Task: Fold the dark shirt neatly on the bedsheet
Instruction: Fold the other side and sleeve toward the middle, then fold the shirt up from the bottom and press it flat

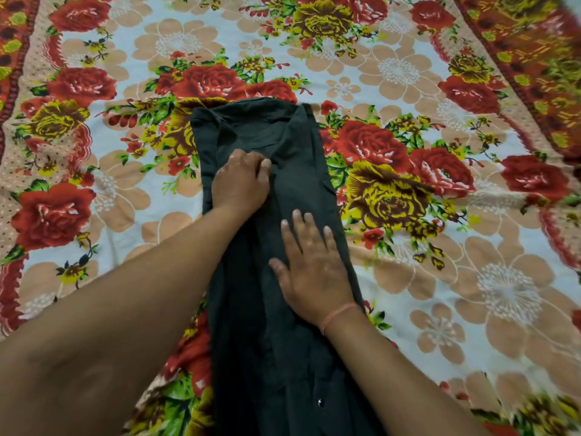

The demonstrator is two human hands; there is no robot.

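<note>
The dark shirt point(267, 357) lies as a long narrow strip down the middle of the flowered bedsheet point(440, 278), its sides folded inward and its collar end farthest from me. My left hand point(240, 180) rests on the upper part of the shirt with its fingers curled against the cloth near the collar; I cannot tell whether it pinches the fabric. Lower down, my right hand point(311, 269) lies flat with fingers spread, palm pressed onto the middle of the shirt. A thin pink thread circles my right wrist.
The bedsheet spreads flat on every side of the shirt, with red and yellow roses on a pale ground and a dark orange patterned border along the far left and right edges. A small button shows near the shirt's lower right edge.
</note>
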